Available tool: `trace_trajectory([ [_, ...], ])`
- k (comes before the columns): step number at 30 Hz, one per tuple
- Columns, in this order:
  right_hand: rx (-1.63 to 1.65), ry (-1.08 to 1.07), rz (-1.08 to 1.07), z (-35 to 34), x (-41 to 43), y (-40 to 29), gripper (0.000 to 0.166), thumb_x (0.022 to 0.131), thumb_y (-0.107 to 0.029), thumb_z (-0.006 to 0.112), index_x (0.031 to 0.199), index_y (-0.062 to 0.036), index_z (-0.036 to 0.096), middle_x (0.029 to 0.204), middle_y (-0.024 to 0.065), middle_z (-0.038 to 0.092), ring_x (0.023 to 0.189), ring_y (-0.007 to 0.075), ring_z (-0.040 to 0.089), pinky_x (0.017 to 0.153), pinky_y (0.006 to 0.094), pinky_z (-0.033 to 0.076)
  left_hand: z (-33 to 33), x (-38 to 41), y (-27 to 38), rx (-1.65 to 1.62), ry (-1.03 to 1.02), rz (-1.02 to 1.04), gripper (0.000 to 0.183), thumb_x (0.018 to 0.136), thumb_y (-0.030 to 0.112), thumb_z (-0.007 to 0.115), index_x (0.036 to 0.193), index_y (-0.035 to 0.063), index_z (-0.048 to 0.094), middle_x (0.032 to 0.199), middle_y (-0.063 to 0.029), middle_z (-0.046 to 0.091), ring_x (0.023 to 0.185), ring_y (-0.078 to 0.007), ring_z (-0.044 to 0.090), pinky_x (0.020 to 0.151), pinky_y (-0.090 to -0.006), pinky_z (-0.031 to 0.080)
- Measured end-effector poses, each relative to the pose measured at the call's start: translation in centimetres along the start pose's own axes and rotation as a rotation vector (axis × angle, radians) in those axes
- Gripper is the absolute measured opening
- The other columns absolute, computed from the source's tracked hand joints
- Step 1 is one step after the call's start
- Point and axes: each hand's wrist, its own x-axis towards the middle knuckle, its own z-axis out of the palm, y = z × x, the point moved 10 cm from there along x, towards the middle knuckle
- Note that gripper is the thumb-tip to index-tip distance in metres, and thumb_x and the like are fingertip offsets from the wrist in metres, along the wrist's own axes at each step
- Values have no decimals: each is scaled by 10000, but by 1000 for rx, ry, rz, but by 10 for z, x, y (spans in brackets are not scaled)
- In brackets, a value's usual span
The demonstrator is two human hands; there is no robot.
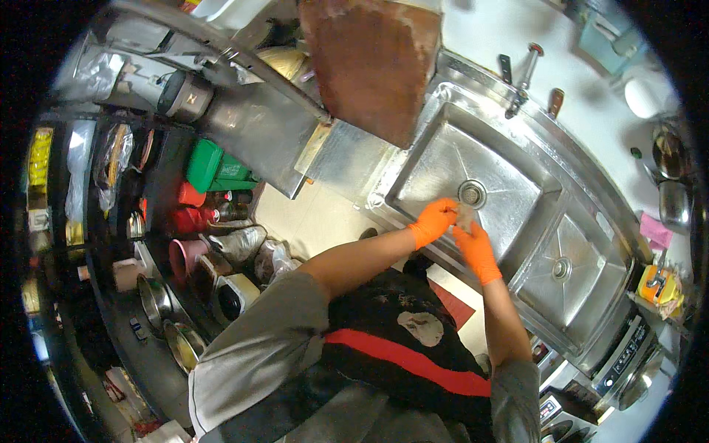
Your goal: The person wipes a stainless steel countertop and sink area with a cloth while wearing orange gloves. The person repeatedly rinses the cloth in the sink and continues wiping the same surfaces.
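Both my hands wear orange rubber gloves and meet over the near rim of the large stainless steel sink basin (426,166). Between them is a small, thin, pale brownish piece (464,216) that I cannot identify. My left hand (433,222) pinches its left side with the fingertips. From the right, my right hand (476,249) holds it with bent fingers. The round drain strainer (472,194) lies just beyond the piece, at the bottom of the basin.
A smaller basin (576,271) adjoins on the right. Behind the sink are a faucet (523,83) and a wooden-handled tool (556,103). A large brown board (371,66) stands at the sink's left. Farther left are a steel table (260,122), a green bin (213,166) and shelves.
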Motion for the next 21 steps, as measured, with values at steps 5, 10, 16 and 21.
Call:
trace_trajectory([
  [5,320,-14,149,13,-9,-46,254,973,-209,624,1164,-49,674,946,17,695,775,92,615,670,240,492,-39,-17,57,88,-124,-39,202,897,96,657,1075,0,661,976,-55,660,847,-122,604,727,-279,506],
  [10,575,311,73,23,-10,-95,223,920,-137,651,1125,-56,684,931,8,693,789,94,622,677,239,488,-78,-47,96,8,-344,140,145,883,63,640,1023,38,664,939,-28,642,750,-124,593,641,-272,500],
  [16,994,271,20,92,2,-171,215,945,-151,656,1097,2,662,979,123,711,877,235,693,811,368,578,-111,-72,134,86,-652,-97,137,932,130,548,936,36,647,825,-14,610,730,-111,588,645,-260,475],
  [21,1117,258,28,121,0,-199,308,987,-229,645,1182,10,642,1124,136,694,995,259,688,871,405,578,-130,-81,141,-70,-712,-217,166,895,117,585,999,29,681,893,-35,660,821,-115,621,721,-258,494],
])
